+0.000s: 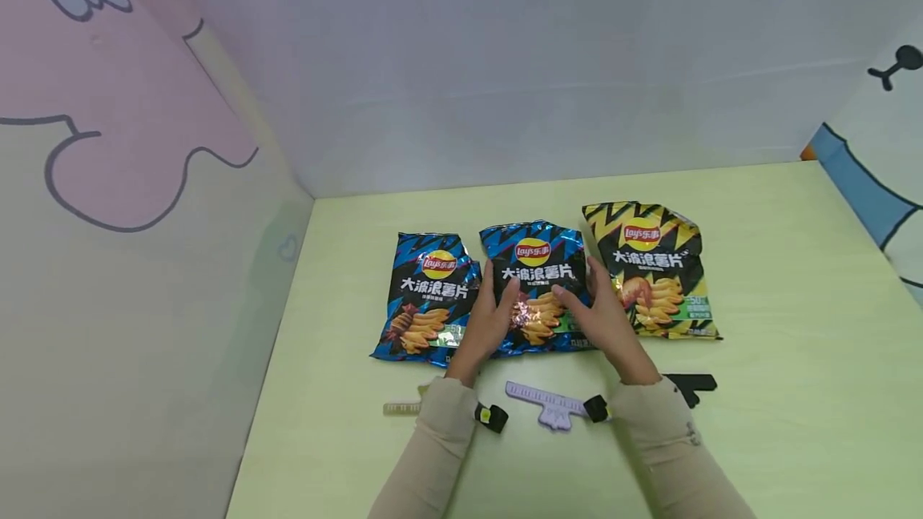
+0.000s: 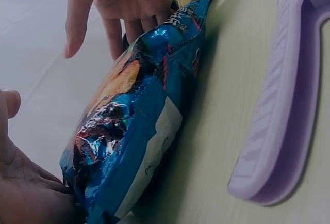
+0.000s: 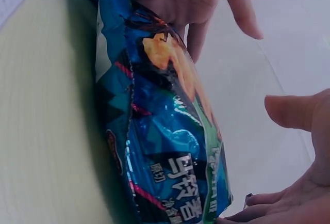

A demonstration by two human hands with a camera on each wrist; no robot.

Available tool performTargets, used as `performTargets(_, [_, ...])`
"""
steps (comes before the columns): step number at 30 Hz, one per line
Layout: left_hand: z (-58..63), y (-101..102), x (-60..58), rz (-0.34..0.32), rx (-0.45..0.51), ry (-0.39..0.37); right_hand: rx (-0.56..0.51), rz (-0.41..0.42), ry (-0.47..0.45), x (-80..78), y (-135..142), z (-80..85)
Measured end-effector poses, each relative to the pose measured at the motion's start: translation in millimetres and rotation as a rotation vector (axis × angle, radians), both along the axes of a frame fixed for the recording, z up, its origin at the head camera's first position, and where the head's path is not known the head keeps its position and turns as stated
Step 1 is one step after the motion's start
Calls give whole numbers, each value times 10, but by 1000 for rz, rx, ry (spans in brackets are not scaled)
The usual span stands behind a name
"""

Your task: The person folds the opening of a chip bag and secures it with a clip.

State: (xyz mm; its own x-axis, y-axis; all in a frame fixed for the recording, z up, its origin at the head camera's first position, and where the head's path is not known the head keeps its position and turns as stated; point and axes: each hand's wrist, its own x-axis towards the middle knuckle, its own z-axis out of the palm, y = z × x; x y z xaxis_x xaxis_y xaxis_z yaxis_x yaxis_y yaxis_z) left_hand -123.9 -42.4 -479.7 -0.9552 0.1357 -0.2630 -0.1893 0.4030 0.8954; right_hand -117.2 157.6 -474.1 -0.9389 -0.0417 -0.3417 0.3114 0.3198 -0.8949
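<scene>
A blue and black bag of Lay's chips lies flat at the middle of the table, between both hands. My left hand rests along its left side and my right hand along its right side. In the left wrist view, the right hand's fingers reach down straight beside the bag, and its thumb stands away from it. The left thumb is also spread off the bag in the right wrist view. A second blue bag of chips lies close on the left, and a yellow and black one on the right.
Nearer the front lie a purple ruler-shaped clip, a black clip partly behind the right sleeve, and a beige clip partly behind the left sleeve. A pale wall bounds the yellow-green table at the back.
</scene>
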Motion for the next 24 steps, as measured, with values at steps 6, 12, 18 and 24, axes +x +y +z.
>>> performTargets(6, [-59,0,-8,-10,-19,12,-38,-23,-33,-8,-4,-55])
performTargets(12, [-41,-15,8,9,-17,22,-87,-57,-46,-22,-41,-51])
performTargets(18, [-3,-24,28,10,-12,56,-143,-105,-33,-1,-42,-21])
performTargets(24, [5,-41,56,17,-39,91,-202,-168,10,40,-31,-33])
